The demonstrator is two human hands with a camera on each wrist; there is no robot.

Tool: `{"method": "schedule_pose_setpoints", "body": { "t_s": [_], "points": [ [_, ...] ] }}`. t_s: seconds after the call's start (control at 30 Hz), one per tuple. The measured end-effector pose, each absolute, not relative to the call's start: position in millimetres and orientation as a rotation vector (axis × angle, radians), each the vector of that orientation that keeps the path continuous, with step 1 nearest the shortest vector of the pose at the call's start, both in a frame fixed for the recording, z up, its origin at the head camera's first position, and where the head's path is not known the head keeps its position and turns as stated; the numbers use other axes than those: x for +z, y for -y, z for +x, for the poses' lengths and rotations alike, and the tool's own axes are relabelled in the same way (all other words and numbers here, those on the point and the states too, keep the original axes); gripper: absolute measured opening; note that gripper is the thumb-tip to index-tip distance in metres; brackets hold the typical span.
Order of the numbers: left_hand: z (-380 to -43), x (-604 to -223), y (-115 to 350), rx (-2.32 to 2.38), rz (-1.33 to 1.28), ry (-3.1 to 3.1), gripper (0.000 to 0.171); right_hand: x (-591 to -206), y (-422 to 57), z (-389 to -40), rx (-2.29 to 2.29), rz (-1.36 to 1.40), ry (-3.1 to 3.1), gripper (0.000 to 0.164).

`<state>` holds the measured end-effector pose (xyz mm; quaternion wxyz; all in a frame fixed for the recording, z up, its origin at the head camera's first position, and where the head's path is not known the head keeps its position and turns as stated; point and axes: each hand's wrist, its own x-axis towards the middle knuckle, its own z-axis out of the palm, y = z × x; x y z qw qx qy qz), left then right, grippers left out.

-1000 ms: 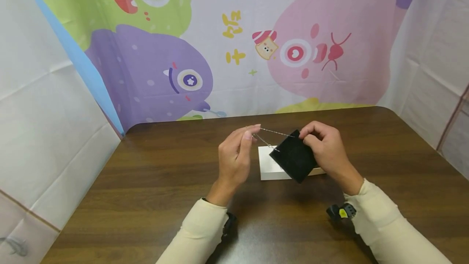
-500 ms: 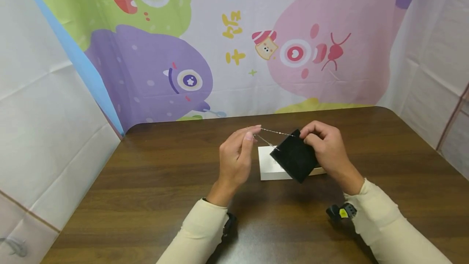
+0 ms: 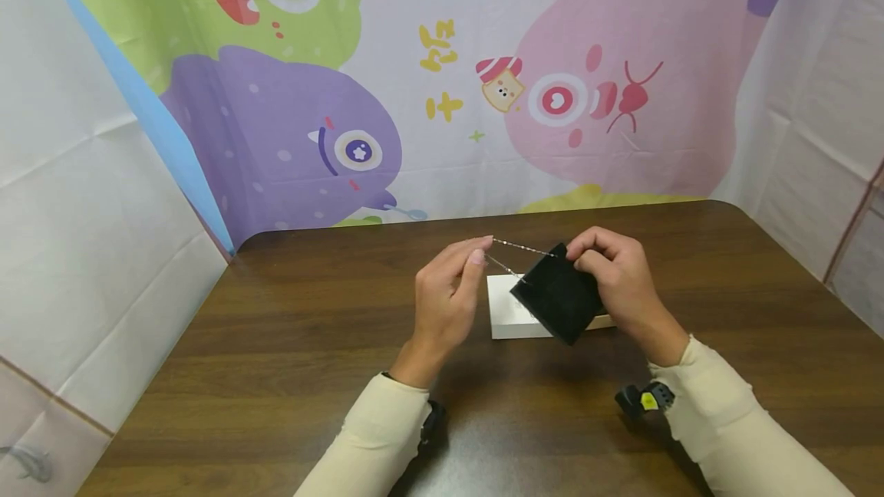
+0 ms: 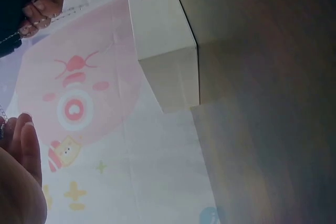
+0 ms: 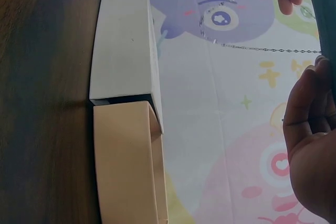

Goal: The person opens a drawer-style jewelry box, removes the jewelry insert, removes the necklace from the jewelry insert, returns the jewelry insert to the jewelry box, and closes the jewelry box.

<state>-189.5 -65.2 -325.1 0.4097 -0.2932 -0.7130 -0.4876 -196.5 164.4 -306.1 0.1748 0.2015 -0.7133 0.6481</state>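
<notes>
My left hand (image 3: 449,290) pinches a thin silver chain necklace (image 3: 521,246) between its thumb and fingertips. Two strands run from there to a square black jewellery pad (image 3: 558,294), tilted so that one corner points down. My right hand (image 3: 618,278) grips the pad by its upper right side, thumb against the fingers. In the right wrist view the necklace (image 5: 252,49) makes a loose loop beside the left fingers (image 5: 286,3). Only part of the pad (image 4: 14,9) shows in the left wrist view, at the upper left corner.
Behind the pad, a white box sleeve (image 3: 507,313) lies on the brown wooden table (image 3: 311,359). A tan box tray (image 5: 123,161) sits at the sleeve's open end. A printed cartoon cloth (image 3: 456,167) hangs at the table's far edge.
Both hands and the pad have shifted very slightly to the right. The left thumb tip has moved down a little from the fingertips; the necklace strands still stretch between hand and pad.
</notes>
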Motion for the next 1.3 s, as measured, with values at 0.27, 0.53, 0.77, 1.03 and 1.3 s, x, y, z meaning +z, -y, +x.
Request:
{"method": "schedule_pose_setpoints", "body": {
  "t_s": [0.27, 0.53, 0.77, 1.03, 1.3],
  "points": [
    [-190.9, -326.5, 63.8, -1.282, -0.767, 1.779, 0.005, -304.8, -165.7, -197.1, 1.914, 0.551, 1.977, 0.015],
    [-191.2, -328.1, 63.6, -1.286, -0.839, 1.797, 0.019, -304.5, -166.4, -197.8, 2.032, 0.546, 1.889, 0.026],
    [-190.6, -327.2, 62.6, -1.241, -0.895, 1.867, 0.039, -304.0, -166.9, -197.9, 2.100, 0.533, 1.841, 0.028],
    [-189.9, -327.6, 63.5, -1.182, -0.945, 1.879, 0.012, -303.4, -167.4, -197.6, 2.121, 0.536, 1.830, 0.023],
    [-190.5, -329.0, 63.9, -1.146, -0.979, 1.909, 0.008, -303.8, -168.3, -197.5, 2.135, 0.544, 1.823, 0.022]
  ]
}}
